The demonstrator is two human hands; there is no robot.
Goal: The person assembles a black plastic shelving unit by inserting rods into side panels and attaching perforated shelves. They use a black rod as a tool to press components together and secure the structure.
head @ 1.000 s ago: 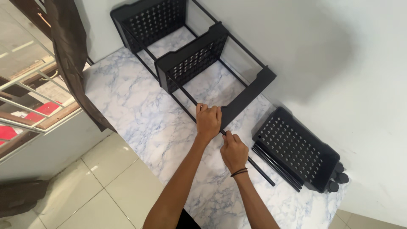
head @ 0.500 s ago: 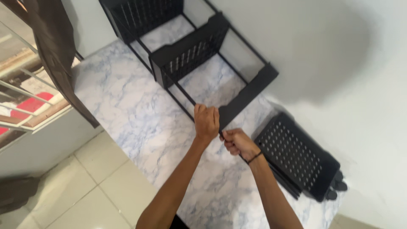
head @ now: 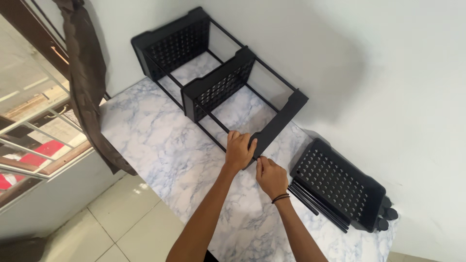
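Note:
A black plastic shelf rack [head: 221, 85] lies on its side on a marble-patterned counter [head: 160, 140], its perforated trays joined by thin black rods. My left hand [head: 239, 149] grips the near corner of the end tray [head: 281, 121]. My right hand [head: 271, 177], with a dark band on the wrist, has its fingers pinched against that same corner from below, close beside the left hand. Whether a rod is between its fingers is hidden.
A loose black perforated tray [head: 340, 187] lies to the right with several black rods [head: 315, 204] beside it and small black caps [head: 386, 218] at its far end. A white wall runs behind. A dark curtain [head: 87, 82] and a barred window [head: 29, 121] stand at the left, above a tiled floor [head: 116, 218].
My right hand has moved up to the tray corner, next to my left hand. The view has shifted, bringing more of the rack into sight.

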